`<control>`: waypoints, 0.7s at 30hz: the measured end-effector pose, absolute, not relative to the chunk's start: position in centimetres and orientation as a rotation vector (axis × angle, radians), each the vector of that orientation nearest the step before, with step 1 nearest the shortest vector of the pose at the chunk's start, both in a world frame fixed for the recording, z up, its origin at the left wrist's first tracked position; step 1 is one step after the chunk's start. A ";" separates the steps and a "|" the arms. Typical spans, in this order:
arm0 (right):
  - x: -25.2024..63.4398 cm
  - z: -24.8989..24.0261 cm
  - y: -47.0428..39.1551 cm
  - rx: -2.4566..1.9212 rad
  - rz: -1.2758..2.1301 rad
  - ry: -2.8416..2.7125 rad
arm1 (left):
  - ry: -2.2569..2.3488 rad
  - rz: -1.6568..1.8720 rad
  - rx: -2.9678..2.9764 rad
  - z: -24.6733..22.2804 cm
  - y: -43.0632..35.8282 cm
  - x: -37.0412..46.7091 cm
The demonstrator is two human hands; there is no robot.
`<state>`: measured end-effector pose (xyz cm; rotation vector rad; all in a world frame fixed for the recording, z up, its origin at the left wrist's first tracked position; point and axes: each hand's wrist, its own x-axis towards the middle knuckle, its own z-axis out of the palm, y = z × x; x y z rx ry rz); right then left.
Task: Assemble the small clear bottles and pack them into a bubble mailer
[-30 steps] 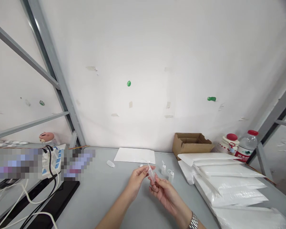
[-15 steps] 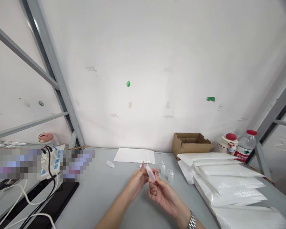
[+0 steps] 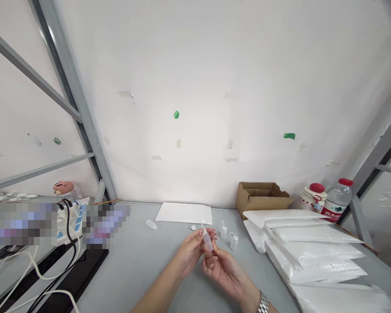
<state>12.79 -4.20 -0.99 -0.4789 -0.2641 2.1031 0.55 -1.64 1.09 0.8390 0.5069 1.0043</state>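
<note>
Both hands meet around a small translucent dropper bottle, tilted with its thin tip pointing up and slightly left. My left hand pinches it near the neck, thumb and fingers at the nozzle. My right hand, below and to the right, grips the lower end of its body; a metal watch is on that wrist. Just beyond the fingers lies a small white cap. Two similar little bottles, one with a slanted tip and one with a looped cap strap, stand to the right. Another clear bottle lies on its side at left.
A white sheet lies near the wall. White padded mailers are piled at right, before a cardboard box, a white jar and a red-capped bottle. Cables and a power strip occupy the left.
My left thumb and fingers have closed in around the bottle's nozzle end. The bottle has shifted slightly, and the small white cap behind is more visible.
</note>
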 end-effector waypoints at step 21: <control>12.6 -0.8 -4.4 -0.577 1.937 -0.532 | 0.553 1.090 0.814 1.3 -1.3 0.3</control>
